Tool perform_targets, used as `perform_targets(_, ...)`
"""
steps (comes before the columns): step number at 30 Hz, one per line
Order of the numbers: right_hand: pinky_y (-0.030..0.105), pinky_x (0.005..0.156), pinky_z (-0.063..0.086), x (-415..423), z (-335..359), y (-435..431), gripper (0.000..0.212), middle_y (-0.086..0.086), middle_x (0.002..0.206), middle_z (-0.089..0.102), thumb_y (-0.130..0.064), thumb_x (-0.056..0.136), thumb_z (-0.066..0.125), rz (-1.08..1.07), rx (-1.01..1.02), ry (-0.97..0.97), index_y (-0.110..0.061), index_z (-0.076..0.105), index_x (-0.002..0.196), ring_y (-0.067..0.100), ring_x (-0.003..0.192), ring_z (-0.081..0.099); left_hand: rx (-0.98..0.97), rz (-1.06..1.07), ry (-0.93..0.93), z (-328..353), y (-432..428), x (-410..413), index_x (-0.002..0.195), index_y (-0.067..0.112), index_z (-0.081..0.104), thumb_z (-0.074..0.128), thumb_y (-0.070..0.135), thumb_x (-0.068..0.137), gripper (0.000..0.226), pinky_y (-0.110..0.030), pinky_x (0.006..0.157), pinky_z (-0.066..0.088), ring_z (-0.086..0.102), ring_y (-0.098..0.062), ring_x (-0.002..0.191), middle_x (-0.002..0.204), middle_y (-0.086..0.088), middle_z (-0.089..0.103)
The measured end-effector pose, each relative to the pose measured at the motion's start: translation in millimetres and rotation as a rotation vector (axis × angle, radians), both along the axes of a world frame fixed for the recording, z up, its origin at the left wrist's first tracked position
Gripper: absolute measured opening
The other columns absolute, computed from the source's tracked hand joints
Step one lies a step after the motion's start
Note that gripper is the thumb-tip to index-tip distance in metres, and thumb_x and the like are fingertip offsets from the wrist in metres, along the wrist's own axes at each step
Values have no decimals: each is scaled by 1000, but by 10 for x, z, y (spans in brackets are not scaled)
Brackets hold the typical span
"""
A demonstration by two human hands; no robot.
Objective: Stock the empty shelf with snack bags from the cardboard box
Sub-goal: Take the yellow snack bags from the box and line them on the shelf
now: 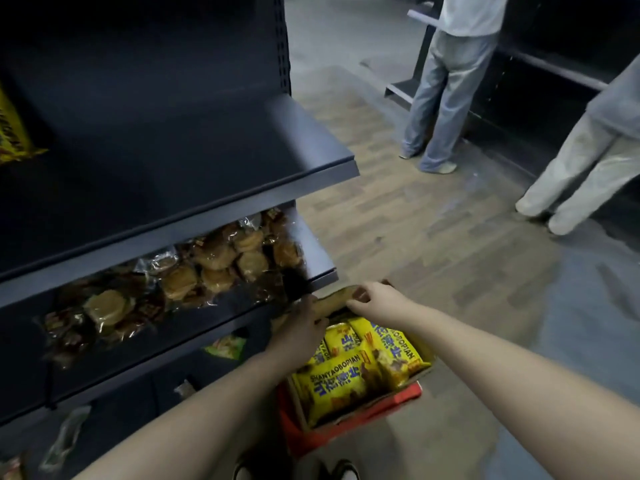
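Observation:
A cardboard box (363, 405) stands on the floor beside the dark shelving unit, holding several yellow snack bags (337, 382). Both my hands reach over its far end. My left hand (298, 327) rests on the box's far flap (334, 299), fingers loosely bent over it. My right hand (372, 299) pinches the same flap's edge with curled fingers. The upper dark shelf (214, 161) is bare except for one yellow bag (14, 133) at the far left.
The shelf below (322, 258) carries clear packs of round pastries (214, 261). Lower shelves hold a green packet (227, 346) and loose wrappers. A red crate (311, 434) sits under the box. Two people (446, 98) stand by another dark shelving unit across the wooden floor.

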State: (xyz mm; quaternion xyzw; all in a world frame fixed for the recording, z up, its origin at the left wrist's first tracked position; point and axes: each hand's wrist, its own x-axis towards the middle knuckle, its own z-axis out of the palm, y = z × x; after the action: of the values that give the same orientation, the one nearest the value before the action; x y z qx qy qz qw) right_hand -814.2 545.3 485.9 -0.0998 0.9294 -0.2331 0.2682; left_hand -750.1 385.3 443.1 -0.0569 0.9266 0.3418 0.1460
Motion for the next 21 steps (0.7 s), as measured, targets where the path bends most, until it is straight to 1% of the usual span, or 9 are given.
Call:
perform_targets(2, 33, 87, 48, -37, -192, 123, 34, 11, 115, 65, -38, 88, 54, 17, 48, -4, -13, 60, 110, 29, 108, 59, -70, -89, -113, -165, 101, -28, 146, 11, 18, 41, 35, 99, 58, -30, 102, 33, 36, -27, 134, 150, -12, 31)
perform_targets(3, 36, 90, 48, -52, -287, 173, 39, 14, 116, 63, -41, 87, 53, 21, 81, -8, -12, 60, 112, 31, 110, 57, -86, -134, -167, -243, 147, -40, 147, 10, 17, 42, 36, 98, 60, -29, 106, 30, 32, -26, 137, 151, -12, 28)
perform_targets(7, 45, 102, 41, -58, -593, 318, 55, 17, 131, 46, -44, 88, 51, -30, 216, -47, -9, 46, 130, 37, 124, 43, -119, -240, -316, -519, 322, -51, 144, 12, 25, 54, 40, 92, 66, -33, 109, 32, 34, -26, 136, 148, -13, 31)
perform_targets(11, 48, 102, 38, 14, -909, 395, 66, 18, 140, 32, -40, 90, 55, -72, 299, -132, -7, 27, 139, 41, 129, 34, -207, -350, -453, -789, 532, 58, 148, 18, 18, 59, 52, 85, 83, -41, 112, 29, 26, -32, 138, 149, -14, 24)
perform_targets(14, 50, 100, 39, 112, -1129, 399, 82, 18, 143, 26, -42, 89, 58, -99, 310, -177, -8, 12, 147, 40, 129, 33, -327, -392, -469, -952, 673, 125, 151, 20, 1, 65, 53, 79, 101, -48, 113, 24, 14, -35, 142, 155, -15, 8)
perform_targets(16, 51, 101, 36, 188, -1248, 387, 96, 16, 147, 20, -49, 87, 59, -103, 328, -164, -13, -3, 151, 39, 131, 31, -414, -420, -464, -999, 726, 155, 151, 20, -7, 67, 46, 80, 106, -52, 112, 22, 9, -34, 144, 156, -15, 0)
perform_targets(17, 51, 101, 36, 214, -1299, 384, 100, 15, 148, 19, -52, 86, 59, -109, 328, -149, -15, -7, 152, 38, 131, 30, -463, -431, -443, -1013, 739, 172, 151, 19, -8, 68, 39, 81, 105, -52, 111, 24, 9, -33, 144, 156, -16, 1)
perform_targets(19, 50, 100, 36, 240, -1368, 376, 103, 15, 148, 21, -57, 84, 59, -131, 322, -130, -19, -10, 151, 37, 131, 32, -550, -432, -379, -1032, 740, 205, 151, 16, -6, 68, 19, 80, 102, -49, 107, 29, 15, -31, 141, 153, -16, 8)
perform_targets(21, 49, 99, 37, 236, -1404, 361, 104, 15, 146, 25, -61, 83, 58, -140, 329, -119, -22, -11, 151, 36, 130, 34, -571, -418, -324, -1065, 702, 228, 151, 16, -4, 66, 10, 79, 100, -45, 104, 35, 21, -31, 137, 149, -16, 15)
